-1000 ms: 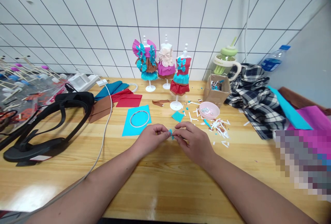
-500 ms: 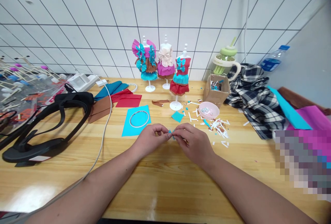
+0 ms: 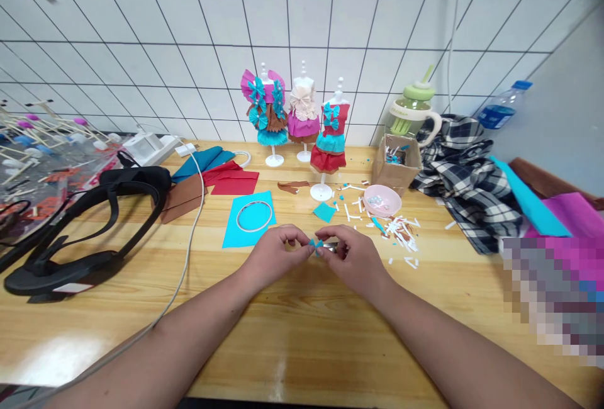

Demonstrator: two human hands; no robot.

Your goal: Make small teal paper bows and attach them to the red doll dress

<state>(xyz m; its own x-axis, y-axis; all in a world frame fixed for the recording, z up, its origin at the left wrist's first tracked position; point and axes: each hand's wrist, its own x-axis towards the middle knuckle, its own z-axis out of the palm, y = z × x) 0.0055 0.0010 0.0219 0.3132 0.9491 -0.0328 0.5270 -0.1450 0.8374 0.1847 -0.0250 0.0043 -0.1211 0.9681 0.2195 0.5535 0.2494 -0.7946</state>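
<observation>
A small blue bow (image 3: 316, 246) is pinched between the fingertips of my left hand (image 3: 279, 252) above the wooden table. My right hand (image 3: 357, 258) touches the bow's right side with its thumb, and a small metal tool (image 3: 331, 247) shows between its fingers. Just beyond the hands lies a blue paper square (image 3: 324, 211). To the left, a metal ring (image 3: 254, 216) rests on a larger blue sheet (image 3: 231, 233). Behind stands a small dress form (image 3: 330, 138) in red and blue, with blue bows on its chest.
Two more dressed forms (image 3: 267, 110) stand near the wall. Right of centre are a pink dish (image 3: 382, 201), paper scraps (image 3: 401, 233), a cardboard box (image 3: 395, 170) and a green-lidded bottle (image 3: 410, 113). A black headset (image 3: 117, 258) and cable (image 3: 189, 252) lie left.
My right fingers have spread somewhat from the bow, showing more of it. The metal tool in my right hand has come into sight.
</observation>
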